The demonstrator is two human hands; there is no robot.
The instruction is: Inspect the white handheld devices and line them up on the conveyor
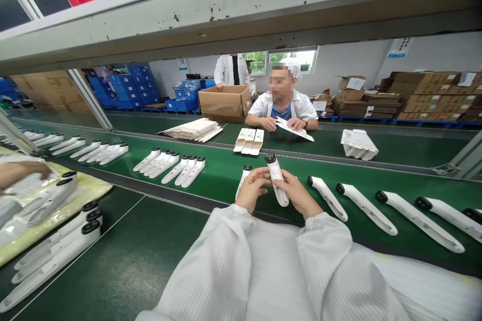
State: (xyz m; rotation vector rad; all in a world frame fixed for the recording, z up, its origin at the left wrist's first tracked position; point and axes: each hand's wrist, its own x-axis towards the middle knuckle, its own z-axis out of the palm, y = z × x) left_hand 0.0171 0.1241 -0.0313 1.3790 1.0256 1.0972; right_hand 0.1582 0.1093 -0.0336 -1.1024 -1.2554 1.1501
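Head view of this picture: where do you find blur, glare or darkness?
In the head view, a co-worker's hand at the left edge is blurred; the green tabletop at lower left carries a pale sheen; the top-right corner is dark; the held white device looks fairly sharp.

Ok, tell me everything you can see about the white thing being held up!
The white thing is long and smooth, like plastic, with a black end and faint grey markings. It slants, black end away from the person, over the green surface. The right hand grips it; the left hand is close beside it, perhaps touching.
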